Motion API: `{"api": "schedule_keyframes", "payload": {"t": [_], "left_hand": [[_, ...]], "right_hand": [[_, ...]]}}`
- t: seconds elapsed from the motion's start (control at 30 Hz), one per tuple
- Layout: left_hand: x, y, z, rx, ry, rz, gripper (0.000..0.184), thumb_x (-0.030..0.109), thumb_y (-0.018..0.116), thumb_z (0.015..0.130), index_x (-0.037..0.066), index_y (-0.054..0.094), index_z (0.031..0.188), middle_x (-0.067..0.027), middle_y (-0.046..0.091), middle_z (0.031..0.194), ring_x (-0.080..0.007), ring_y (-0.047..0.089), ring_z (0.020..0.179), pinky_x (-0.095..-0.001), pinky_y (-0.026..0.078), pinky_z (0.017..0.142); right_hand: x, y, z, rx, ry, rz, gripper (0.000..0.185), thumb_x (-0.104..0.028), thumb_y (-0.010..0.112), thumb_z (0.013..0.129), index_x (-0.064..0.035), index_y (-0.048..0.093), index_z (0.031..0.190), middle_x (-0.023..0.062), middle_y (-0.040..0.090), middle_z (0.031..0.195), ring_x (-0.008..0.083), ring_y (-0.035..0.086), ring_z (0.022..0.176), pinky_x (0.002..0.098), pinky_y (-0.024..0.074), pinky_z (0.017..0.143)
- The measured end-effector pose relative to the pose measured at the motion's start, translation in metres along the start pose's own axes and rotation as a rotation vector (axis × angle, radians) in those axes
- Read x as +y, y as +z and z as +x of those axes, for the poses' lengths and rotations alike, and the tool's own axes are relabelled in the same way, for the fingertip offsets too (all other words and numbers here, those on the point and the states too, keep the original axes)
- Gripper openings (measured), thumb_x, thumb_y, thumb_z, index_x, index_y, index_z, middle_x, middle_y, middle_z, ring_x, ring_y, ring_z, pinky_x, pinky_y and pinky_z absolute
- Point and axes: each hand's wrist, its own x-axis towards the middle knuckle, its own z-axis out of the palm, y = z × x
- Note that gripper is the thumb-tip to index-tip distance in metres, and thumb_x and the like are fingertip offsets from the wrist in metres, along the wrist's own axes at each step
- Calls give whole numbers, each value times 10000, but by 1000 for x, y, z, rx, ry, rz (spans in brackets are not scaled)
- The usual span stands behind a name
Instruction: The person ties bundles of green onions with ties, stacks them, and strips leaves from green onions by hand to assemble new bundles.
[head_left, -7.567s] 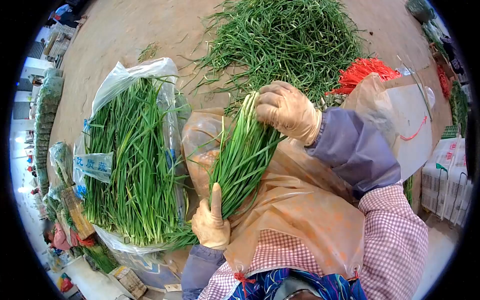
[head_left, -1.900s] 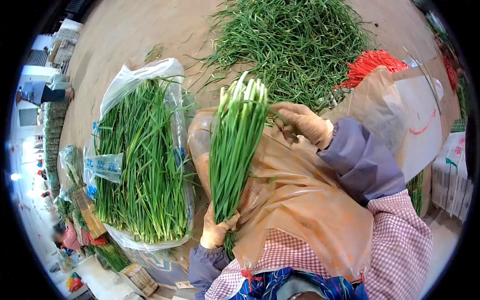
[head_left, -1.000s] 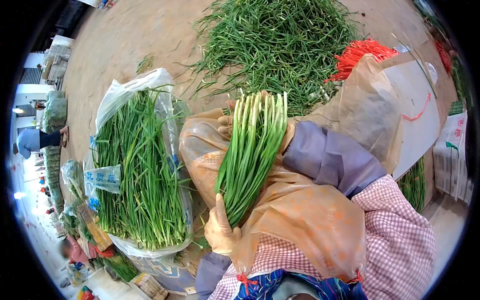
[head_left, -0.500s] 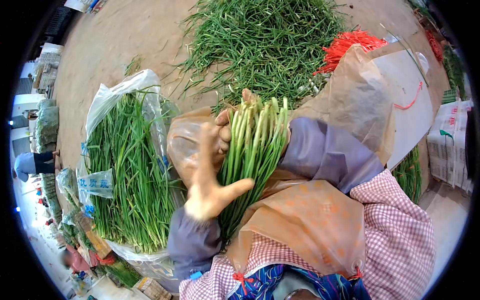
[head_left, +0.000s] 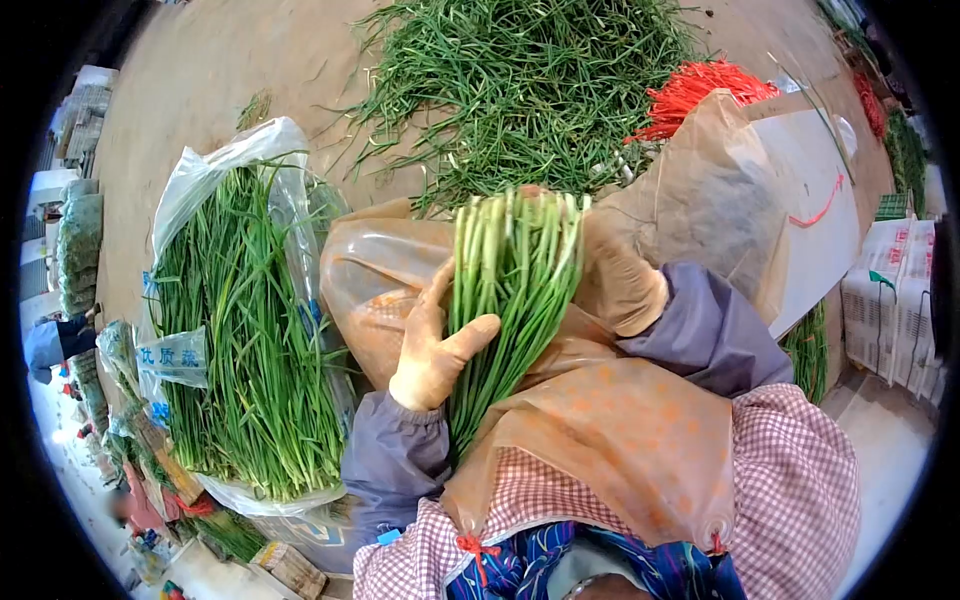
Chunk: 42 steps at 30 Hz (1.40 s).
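Note:
A bunch of garlic chives (head_left: 512, 290) stands upright over my lap, its pale cut ends at the top and its leaves running down toward my apron. My left hand (head_left: 435, 345), in a tan glove, is curled around the bunch's left side with the thumb across the front. On the right side, my gloved right hand (head_left: 622, 275) presses against the bunch, its fingers mostly hidden behind the stalks. To the left, an open plastic bag (head_left: 290, 140) with blue print holds many more chives (head_left: 250, 340), laid lengthwise.
A loose heap of chives (head_left: 530, 90) covers the floor ahead. Red ties (head_left: 700, 92) lie beside it, near a pale board (head_left: 825, 215) and a brown plastic sheet (head_left: 720, 190). White crates (head_left: 888, 300) stand far right. Another person (head_left: 60, 340) is at the far left.
My left hand has come in from an open, blurred swing and closed on the bunch's left side. My right hand has shifted from behind the bunch to its right side. The bunch sits more upright.

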Motion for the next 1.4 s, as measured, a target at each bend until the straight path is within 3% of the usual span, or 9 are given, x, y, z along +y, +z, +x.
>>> {"api": "schedule_keyframes", "payload": {"t": [0.1,0.3,0.4,0.57,0.7,0.8,1.0,1.27,1.4], "left_hand": [[-2,5,1,63,-12,41,635,147,649,820,-54,417,1375,-140,552,1283,-212,519,1176,-324,388,1032],[-11,-5,-4,4,-136,-382,595,114,604,811,-39,434,1361,-138,584,1229,-194,581,1086,-304,468,952],[-22,6,-5,74,-146,-479,597,116,605,803,-38,441,1356,-132,599,1203,-201,601,1055,-302,483,934],[-25,0,-6,63,-101,-440,623,123,612,798,-38,421,1369,-129,594,1211,-202,599,1063,-312,485,933],[-20,8,-5,59,-89,-512,614,119,594,803,-49,418,1366,-137,569,1243,-200,589,1074,-317,478,940],[-30,10,-2,109,-24,-348,608,111,580,809,-56,411,1369,-148,556,1253,-206,581,1085,-320,470,952],[-29,10,-4,120,40,-149,713,122,668,797,-56,355,1412,-151,531,1288,-206,546,1139,-322,442,984],[-28,15,-2,115,31,-92,819,27,729,751,-46,304,1448,-139,501,1341,-207,509,1197,-330,400,1037],[-26,12,-2,118,67,49,724,12,656,783,-50,337,1431,-141,514,1316,-204,517,1178,-324,407,1022]], "right_hand": [[12,7,14,134,-89,-212,569,-94,686,864,-83,421,1367,51,612,1167,185,614,1034,322,505,923],[4,-5,7,-132,72,-150,581,-111,712,832,-36,461,1351,76,610,1211,193,605,1082,334,479,973],[7,-12,-1,130,-57,-337,610,-63,721,827,-41,445,1370,66,611,1212,186,607,1079,325,488,955],[-25,5,-11,207,-986,-1621,657,-378,734,825,-40,495,1334,131,557,1297,266,531,1202,405,292,1129],[-11,35,-16,-37,-702,-2455,659,-623,587,809,-47,622,1129,114,593,1193,277,490,1242,577,21,1157],[-7,34,-6,0,-325,-2529,573,-511,650,779,-50,605,1116,96,601,1096,295,512,1174,597,76,1140],[4,32,3,73,-209,-2404,489,-359,702,762,-65,559,1126,115,598,1066,317,522,1148,612,184,1110],[13,18,-2,131,-559,-2282,617,-292,755,723,-81,489,1239,103,613,1054,327,527,1149,589,200,1116],[20,19,16,131,-381,-2569,528,-236,704,736,-110,526,1218,64,627,918,304,565,1053,595,193,1106]]}}
